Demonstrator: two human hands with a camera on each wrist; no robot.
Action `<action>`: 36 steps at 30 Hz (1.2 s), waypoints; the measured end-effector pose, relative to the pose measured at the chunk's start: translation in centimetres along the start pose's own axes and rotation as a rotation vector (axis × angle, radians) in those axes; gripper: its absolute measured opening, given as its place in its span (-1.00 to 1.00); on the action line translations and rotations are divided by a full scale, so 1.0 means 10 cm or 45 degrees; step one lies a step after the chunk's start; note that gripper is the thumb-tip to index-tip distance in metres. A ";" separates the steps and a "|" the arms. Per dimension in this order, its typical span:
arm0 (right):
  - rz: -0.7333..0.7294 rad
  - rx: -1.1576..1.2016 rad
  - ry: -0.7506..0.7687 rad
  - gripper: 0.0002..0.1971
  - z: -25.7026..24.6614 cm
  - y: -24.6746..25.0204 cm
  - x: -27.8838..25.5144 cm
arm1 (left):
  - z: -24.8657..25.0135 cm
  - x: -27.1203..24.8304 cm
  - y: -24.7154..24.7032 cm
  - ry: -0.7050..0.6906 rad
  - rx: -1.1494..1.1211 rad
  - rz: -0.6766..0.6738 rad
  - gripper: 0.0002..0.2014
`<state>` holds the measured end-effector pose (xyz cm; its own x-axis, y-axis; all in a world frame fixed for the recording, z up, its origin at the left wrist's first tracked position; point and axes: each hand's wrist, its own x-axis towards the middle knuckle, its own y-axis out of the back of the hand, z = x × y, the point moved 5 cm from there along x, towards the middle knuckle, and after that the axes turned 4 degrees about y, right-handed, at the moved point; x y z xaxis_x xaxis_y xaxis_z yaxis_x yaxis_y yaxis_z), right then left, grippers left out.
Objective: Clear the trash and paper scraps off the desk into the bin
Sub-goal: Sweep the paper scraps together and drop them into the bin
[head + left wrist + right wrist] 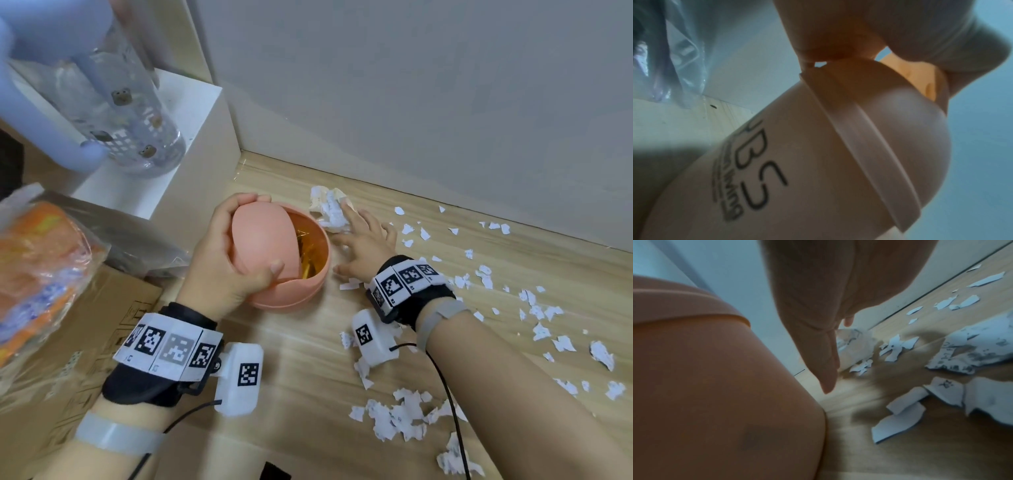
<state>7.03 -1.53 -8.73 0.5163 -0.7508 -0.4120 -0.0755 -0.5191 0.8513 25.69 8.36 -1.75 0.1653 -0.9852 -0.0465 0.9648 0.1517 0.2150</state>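
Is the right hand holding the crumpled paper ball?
No, the right hand lies flat with straight fingers beside the crumpled paper ball, gripping nothing.

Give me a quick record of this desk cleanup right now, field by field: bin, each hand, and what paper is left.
bin: pink bin on the desk, lid tilted open
left hand: left hand grips the lid
right hand: right hand open, fingers on the crumpled paper beside the bin
paper left: paper scraps scattered over the desk
inside bin: something yellowish, unclear
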 end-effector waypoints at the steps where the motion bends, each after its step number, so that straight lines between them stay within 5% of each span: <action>1: 0.004 0.013 -0.017 -0.54 0.00 0.00 0.00 | 0.00 -0.01 0.00 0.007 0.011 -0.011 -0.15; 5: 0.208 0.219 -0.035 -0.54 0.02 0.14 -0.12 | 0.00 -0.06 -0.02 0.086 0.155 -0.018 0.04; 9: 0.717 0.809 0.033 -0.66 0.06 0.55 -0.49 | 0.09 -0.11 -0.07 0.086 0.210 -0.053 0.03; 12: 0.865 1.093 0.054 -0.75 0.01 0.82 -0.84 | 0.14 -0.15 -0.13 0.082 0.231 -0.088 0.04; 16: 0.822 1.364 0.252 -0.56 -0.26 1.05 -1.22 | 0.20 -0.28 -0.19 0.075 0.263 -0.131 0.03; 20: 0.475 1.281 0.241 -0.38 -0.48 0.90 -1.40 | 0.20 -0.43 -0.22 0.054 0.238 -0.125 -0.01; 23: 0.450 0.990 0.142 -0.52 -0.55 0.70 -1.44 | 0.19 -0.52 -0.24 0.041 0.221 -0.126 -0.07; 31: 0.616 0.775 0.011 -0.68 -0.66 0.35 -1.28 | 0.15 -0.71 -0.29 0.053 0.172 -0.103 -0.09; 36: 0.403 0.520 0.111 -0.90 -0.69 0.29 -1.26 | 0.13 -0.70 -0.28 0.056 0.172 -0.121 -0.09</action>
<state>6.18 9.17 1.17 0.4821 -0.8689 -0.1120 -0.5569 -0.4027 0.7265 21.53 14.76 -0.81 0.0862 -0.9897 -0.1147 0.9408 0.0430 0.3363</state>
